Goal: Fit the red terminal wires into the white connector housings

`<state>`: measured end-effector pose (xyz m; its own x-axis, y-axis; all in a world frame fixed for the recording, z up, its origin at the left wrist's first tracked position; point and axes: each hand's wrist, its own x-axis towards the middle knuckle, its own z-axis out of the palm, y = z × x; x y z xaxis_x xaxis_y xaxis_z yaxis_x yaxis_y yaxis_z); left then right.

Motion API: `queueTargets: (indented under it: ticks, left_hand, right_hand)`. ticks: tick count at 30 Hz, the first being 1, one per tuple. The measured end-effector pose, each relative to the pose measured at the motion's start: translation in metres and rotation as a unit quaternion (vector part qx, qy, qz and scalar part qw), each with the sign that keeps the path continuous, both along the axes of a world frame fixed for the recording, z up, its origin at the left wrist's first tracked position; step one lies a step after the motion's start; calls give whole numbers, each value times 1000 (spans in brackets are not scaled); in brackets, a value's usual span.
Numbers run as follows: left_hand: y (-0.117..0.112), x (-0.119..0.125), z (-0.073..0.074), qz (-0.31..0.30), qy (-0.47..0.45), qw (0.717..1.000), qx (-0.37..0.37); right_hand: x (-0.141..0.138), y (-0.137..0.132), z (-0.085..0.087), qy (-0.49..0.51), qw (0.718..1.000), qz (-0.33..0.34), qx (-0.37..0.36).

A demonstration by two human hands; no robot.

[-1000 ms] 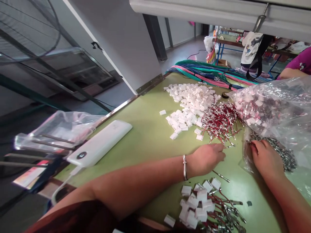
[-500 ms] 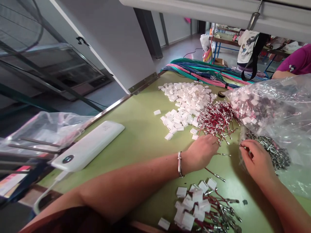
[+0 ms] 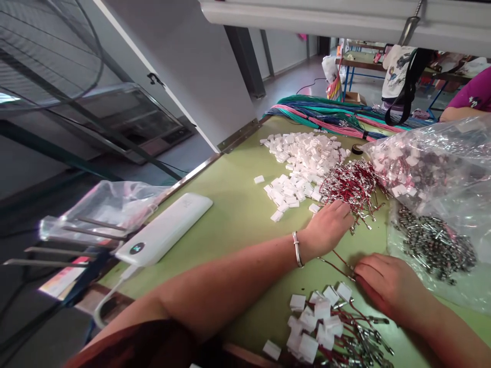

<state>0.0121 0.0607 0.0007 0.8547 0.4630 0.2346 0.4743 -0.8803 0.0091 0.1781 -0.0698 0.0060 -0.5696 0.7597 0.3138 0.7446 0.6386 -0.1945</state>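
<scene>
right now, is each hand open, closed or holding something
Left hand: curled at the red wire pile; grip cannot be told.
Right hand: fingertips at loose red wires; grip cannot be told.

Green table [image 3: 215, 225]: red wires [image 3: 347, 183], white blocks [image 3: 307, 153]

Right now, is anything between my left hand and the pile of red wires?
Nothing visible: your left hand is at the near edge of the red wire pile; contact is hard to tell. White pieces lie to its left.
</scene>
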Motion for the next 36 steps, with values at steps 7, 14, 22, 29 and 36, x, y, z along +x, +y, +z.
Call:
queueTargets:
  ticks: [7,14,22,29,36]
  left_hand:
    - [5,-6,-2,-84,-24,994,66]
    - [10,-8,-7,-131,-47,990,29]
    - [11,-9,-4,-146,-34,989,3]
    - [10,-7,3,-105,-176,973,-106]
    - [22,-8,8,19,-444,737,-509]
  right_hand:
    - [5,2,-1,-7,1000,-16,20]
    - [8,1,2,-10,999,-20,23]
    - [13,1,7,28,995,-34,88]
    - [20,2,4,89,989,-95,64]
    - [24,7,0,139,982,-127,26]
